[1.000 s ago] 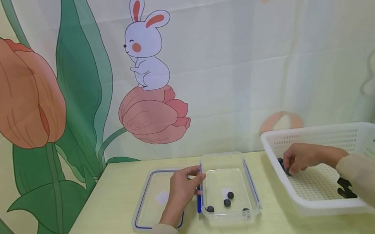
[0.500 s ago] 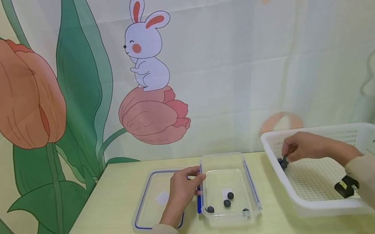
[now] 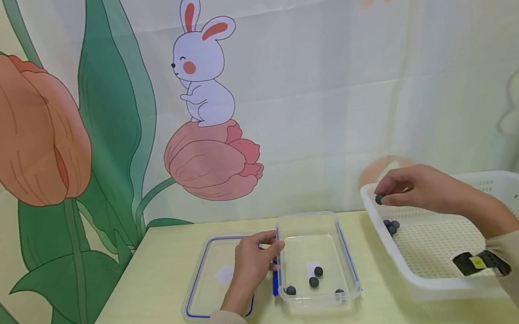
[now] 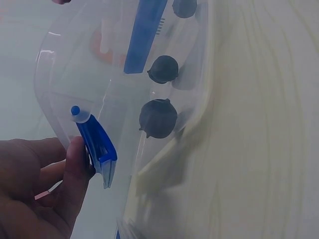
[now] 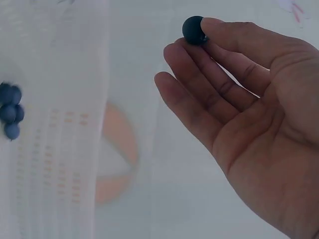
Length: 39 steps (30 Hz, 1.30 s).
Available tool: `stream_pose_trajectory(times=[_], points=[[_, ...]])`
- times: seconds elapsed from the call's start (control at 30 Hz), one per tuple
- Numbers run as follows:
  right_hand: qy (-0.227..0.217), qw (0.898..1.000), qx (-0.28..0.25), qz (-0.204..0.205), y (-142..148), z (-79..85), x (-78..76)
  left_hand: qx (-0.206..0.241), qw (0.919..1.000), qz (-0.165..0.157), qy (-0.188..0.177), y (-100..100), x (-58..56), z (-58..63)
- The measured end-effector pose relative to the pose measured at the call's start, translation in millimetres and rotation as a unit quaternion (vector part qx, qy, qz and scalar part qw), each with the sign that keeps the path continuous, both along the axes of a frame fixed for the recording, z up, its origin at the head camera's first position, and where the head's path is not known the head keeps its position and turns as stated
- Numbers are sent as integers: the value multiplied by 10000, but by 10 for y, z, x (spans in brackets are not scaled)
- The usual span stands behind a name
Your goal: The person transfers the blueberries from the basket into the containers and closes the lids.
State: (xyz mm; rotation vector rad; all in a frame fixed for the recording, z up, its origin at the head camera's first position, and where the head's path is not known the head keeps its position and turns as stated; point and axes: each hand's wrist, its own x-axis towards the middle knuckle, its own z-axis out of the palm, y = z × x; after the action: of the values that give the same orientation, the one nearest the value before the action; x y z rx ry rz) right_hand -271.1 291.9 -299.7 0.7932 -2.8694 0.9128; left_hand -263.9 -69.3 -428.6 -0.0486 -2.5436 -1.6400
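Note:
Between thumb and fingertips, my right hand (image 3: 420, 188) pinches a blueberry (image 5: 194, 30) above the far left rim of the white basket (image 3: 437, 286). Below it, several blueberries (image 3: 391, 225) lie clustered against the basket's left wall. My left hand (image 3: 254, 257) grips the left side wall of a clear plastic food container (image 3: 322, 301), near a blue latch (image 4: 97, 144) that hangs loose. Several loose blueberries (image 3: 314, 282) sit on the container's floor, mostly toward its near end.
A clear lid (image 3: 208, 298) with a blue seal lies left of the container, partly behind my left hand. The table (image 3: 131, 307) ends at a printed curtain (image 3: 300, 97) at the back. The basket stands at the table's right side.
My right hand has picked a blueberry from the cluster and lifted it up out of the basket to rim height. My left hand and the container have stayed still.

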Motion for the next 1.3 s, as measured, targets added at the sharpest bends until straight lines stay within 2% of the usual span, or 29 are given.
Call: stream_pose_trajectory(times=[0.17,0.33,0.5,0.83,1.3], points=[[238,9989,-399,13,-102,46,170,24,10000,6,-31,5,-8,7],[110,9960,-873,179,-217,30,299,42,10000,42,-75,12,-30,5],[50,9951,-970,194,-326,-35,386,68,9999,39,-83,7,-38,-8],[-181,9919,-1179,430,-504,-163,482,51,10000,27,-49,11,-41,-12],[-548,9859,-1295,903,-751,-364,486,20,10000,44,-48,15,-43,-9]])
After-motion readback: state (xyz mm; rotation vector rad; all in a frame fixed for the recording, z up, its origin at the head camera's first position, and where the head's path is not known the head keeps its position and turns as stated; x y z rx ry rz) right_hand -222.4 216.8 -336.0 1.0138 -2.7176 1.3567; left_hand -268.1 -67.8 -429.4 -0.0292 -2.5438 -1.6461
